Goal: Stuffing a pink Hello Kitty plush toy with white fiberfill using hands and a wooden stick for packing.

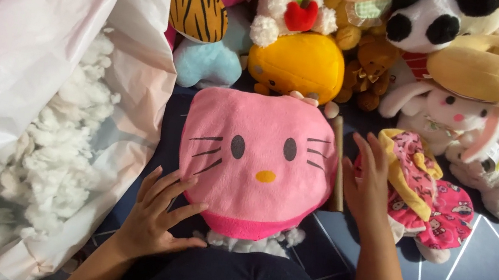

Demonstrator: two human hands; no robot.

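A pink plush cat-face head (pixel 257 162) with black eyes, whiskers and a yellow nose lies flat in front of me, white stuffing showing at its lower opening (pixel 252 243). My left hand (pixel 162 217) rests spread at its lower left edge, fingers touching the fabric. At the head's right side my right hand (pixel 366 181) is raised with fingers apart, next to a wooden stick (pixel 338 166). Right of that hand lies a small doll (pixel 425 191) in a pink patterned dress with a yellow collar.
A large white plastic bag (pixel 23 25) full of white fibre stuffing (pixel 48 159) fills the left. Several plush toys crowd the back: an orange one (pixel 297 63), a white rabbit (pixel 452 114), a panda (pixel 431 18), a tiger-striped piece (pixel 195 4). A dark blue board (pixel 478 276) lies underneath.
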